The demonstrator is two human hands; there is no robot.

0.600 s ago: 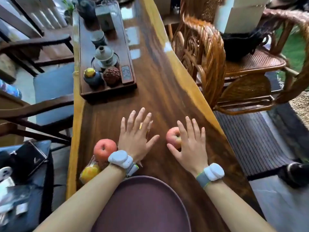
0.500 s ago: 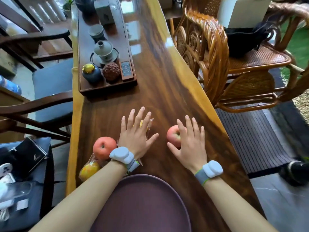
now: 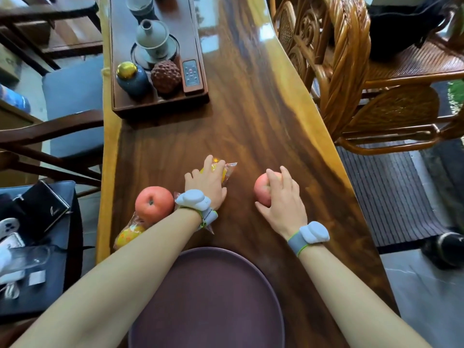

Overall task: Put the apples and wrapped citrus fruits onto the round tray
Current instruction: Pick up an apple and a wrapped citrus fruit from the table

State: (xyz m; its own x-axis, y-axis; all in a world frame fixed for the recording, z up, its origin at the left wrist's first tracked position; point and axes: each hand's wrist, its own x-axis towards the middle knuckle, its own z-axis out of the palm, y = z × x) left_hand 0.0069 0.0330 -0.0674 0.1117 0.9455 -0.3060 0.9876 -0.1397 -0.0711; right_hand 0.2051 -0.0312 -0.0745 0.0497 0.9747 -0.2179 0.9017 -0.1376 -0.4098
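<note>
Apples and wrapped citrus fruits are spread over the near part of a long, glossy wooden table (image 3: pixel 251 101), none of them on the round tray (image 3: pixel 208 297) yet. One apple (image 3: pixel 262 188), right of centre, is gripped by the right hand (image 3: pixel 281 199), whose fingers are curled over its top and far side while the thumb is pressed against its near side. A citrus fruit in clear crinkled wrap (image 3: pixel 222 169) is covered by the left hand (image 3: pixel 206 184); the fingers are bent down around it, and only its yellow far edge and a twisted end of the wrap are seen past the fingertips. Whether either fruit is lifted off the wood cannot be told. A second apple (image 3: pixel 154 203) is found just left of the left wrist, stem hollow up, and a second wrapped citrus fruit (image 3: pixel 128 234) is tucked against its near side, partly hidden by the forearm, close to the table's pale left edge. The dark purple tray is placed nearest the person, between the two forearms, its surface bare. A pale band is worn on each wrist. Farther along the table a wooden tea tray (image 3: pixel 160 106) is set, on which a grey lidded cup, a blue jar with a gold lid and a brown knobbly ornament are stood. A wicker chair (image 3: pixel 351 71) is seen to the right.
</note>
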